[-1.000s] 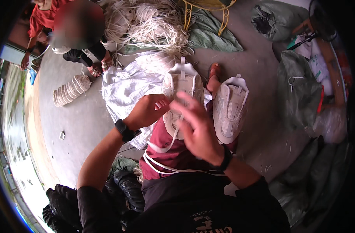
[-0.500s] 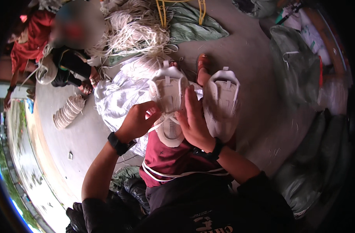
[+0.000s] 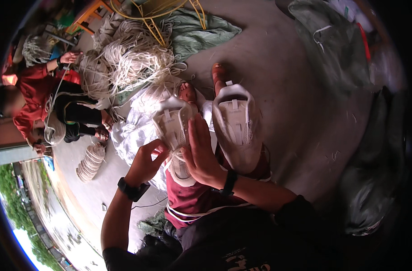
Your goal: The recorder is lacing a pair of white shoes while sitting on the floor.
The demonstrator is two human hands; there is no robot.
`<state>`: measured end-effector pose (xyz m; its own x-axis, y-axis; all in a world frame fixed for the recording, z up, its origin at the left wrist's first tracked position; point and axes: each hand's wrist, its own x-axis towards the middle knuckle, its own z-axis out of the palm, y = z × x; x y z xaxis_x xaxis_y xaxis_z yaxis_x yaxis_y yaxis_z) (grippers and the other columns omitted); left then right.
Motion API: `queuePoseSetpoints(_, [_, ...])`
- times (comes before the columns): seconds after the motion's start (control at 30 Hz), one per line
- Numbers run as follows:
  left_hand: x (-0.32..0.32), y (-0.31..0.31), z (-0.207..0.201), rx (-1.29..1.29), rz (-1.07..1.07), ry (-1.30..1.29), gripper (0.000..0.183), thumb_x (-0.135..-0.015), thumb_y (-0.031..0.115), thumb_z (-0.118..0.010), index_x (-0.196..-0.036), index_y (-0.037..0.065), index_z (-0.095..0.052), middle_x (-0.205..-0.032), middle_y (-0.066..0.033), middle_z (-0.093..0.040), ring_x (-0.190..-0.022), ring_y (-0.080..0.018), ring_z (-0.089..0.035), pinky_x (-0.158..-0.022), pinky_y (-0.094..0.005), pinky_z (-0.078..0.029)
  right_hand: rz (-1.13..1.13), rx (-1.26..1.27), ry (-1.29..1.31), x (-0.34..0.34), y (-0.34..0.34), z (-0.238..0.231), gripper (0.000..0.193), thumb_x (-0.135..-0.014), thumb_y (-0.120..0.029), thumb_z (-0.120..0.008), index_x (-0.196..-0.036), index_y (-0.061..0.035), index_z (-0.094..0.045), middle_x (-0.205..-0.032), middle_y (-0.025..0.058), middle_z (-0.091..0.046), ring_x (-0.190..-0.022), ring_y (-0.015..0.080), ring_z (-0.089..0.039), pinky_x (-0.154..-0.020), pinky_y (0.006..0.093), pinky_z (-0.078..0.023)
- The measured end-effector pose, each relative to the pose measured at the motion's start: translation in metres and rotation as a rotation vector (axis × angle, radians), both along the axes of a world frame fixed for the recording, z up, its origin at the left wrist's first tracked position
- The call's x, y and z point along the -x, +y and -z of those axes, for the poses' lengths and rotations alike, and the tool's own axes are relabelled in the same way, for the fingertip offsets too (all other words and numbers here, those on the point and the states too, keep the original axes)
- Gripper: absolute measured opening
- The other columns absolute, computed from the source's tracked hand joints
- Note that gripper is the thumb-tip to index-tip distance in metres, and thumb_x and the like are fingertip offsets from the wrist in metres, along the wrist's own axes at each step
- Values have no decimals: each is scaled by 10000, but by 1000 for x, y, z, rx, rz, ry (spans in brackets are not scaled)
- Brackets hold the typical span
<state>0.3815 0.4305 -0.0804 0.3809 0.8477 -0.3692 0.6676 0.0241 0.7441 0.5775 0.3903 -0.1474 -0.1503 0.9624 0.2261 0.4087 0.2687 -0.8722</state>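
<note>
A pale shoe (image 3: 173, 124) rests toe-toward me on my left thigh, with a white shoelace (image 3: 173, 159) crossing over its lower front. My left hand (image 3: 145, 166) is at the left side of this shoe, fingers curled in a pinch by the lace; the exact grip is small and partly hidden. Along the shoe's right side lies my right hand (image 3: 202, 156), its fingers stretched out together and the thumb close to the lace. The matching pale shoe (image 3: 237, 128) sits on my right thigh, untouched by either hand.
White cords (image 3: 201, 211) lie across my lap. A heap of pale cord (image 3: 134, 49) is beyond, next to a green sheet (image 3: 201, 31) and yellow metal frame (image 3: 152, 27). A coiled roll (image 3: 91, 162) stands left, near a seated person (image 3: 34, 90). Dark sacks (image 3: 337, 49) are at right.
The view has turned, so the shoes and my hands appear farther left and lower. Both hands stay at the same shoe. The person at left now has an arm raised toward the cords.
</note>
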Motion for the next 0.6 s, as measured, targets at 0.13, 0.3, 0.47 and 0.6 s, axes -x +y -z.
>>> queuePoseSetpoints(0.13, [-24, 10, -6, -1, 10, -5, 99, -953, 99, -611, -945, 0, -614, -877, -65, -650, -843, -154, -661, -845, -327, -519, 33, 11, 16, -22, 9, -7, 720, -975, -171, -487, -1516, 93, -93, -1537, 389, -99, -1440, 546, -105, -1184, 580, -119])
queuePoseSetpoints(0.3, [-37, 27, -12, -12, 45, -5, 97, -959, 91, -598, -939, -4, -600, -879, -73, -648, -843, -157, -661, -834, -321, -520, 64, 3, 25, -34, 20, -13, 719, -982, -191, -484, -1515, 96, -96, -1540, 388, -99, -1439, 546, -112, -1183, 581, -120])
queuePoseSetpoints(0.47, [-41, 23, -18, 24, 41, 0, 102, -965, 100, -594, -939, 1, -595, -876, -62, -642, -854, -144, -651, -837, -315, -514, 77, 3, 23, -39, 13, -18, 720, -987, -205, -483, -1514, 100, -99, -1540, 387, -102, -1440, 547, -108, -1182, 581, -121])
queuePoseSetpoints(0.6, [-43, 24, -22, 14, 49, 10, 108, -973, 115, -592, -947, 11, -599, -870, -47, -633, -861, -135, -636, -832, -307, -505, 64, 22, 19, -42, 13, -24, 735, -999, -212, -478, -1529, 80, -61, -1558, 367, -65, -1460, 519, -69, -1194, 560, -93])
